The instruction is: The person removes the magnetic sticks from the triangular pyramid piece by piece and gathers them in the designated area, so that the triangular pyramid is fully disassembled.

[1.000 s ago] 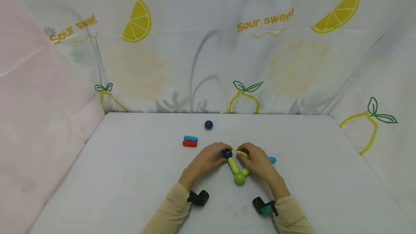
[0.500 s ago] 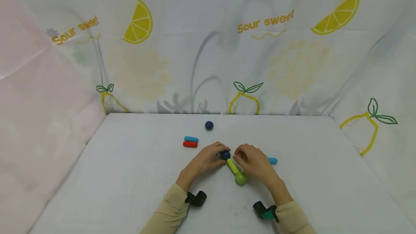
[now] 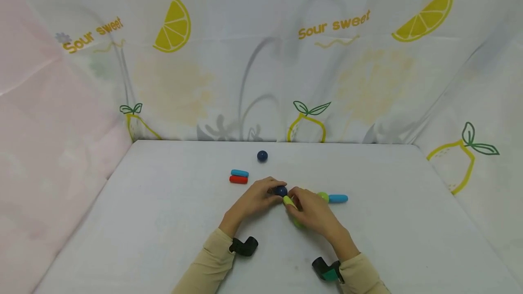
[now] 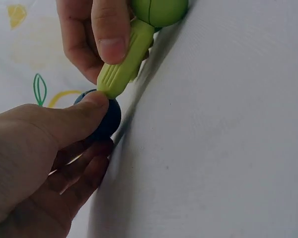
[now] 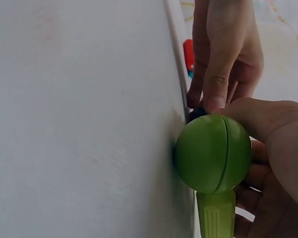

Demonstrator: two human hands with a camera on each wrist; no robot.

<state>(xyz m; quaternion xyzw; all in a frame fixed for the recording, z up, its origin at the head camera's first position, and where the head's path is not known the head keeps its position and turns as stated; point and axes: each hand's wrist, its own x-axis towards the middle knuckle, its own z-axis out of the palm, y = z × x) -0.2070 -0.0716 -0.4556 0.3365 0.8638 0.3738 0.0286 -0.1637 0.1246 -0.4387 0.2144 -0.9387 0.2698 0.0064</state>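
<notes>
My left hand (image 3: 258,195) grips a dark blue ball (image 3: 280,191) between thumb and fingers. One end of a yellow-green rod (image 4: 124,69) meets that ball. My right hand (image 3: 313,208) pinches this rod, its thumb along the ridged side in the left wrist view. A green ball (image 5: 208,153) sits at the rod's other end, low over the white table. From that ball a second yellow-green rod (image 5: 216,213) extends, shown in the right wrist view and hidden behind my right hand in the head view. Beyond my right hand, another green ball (image 3: 323,196) has a blue rod (image 3: 338,198) at its side.
A loose dark blue ball (image 3: 262,156) lies near the table's back edge. Left of it, a short blue rod (image 3: 239,173) and a red rod (image 3: 239,179) lie side by side. A lemon-print cloth (image 3: 261,58) hangs behind the white table (image 3: 143,221).
My right hand has moved left from the right-hand rod to the rod at the blue ball, uncovering the far green ball. My left hand has shifted slightly left with the blue ball.
</notes>
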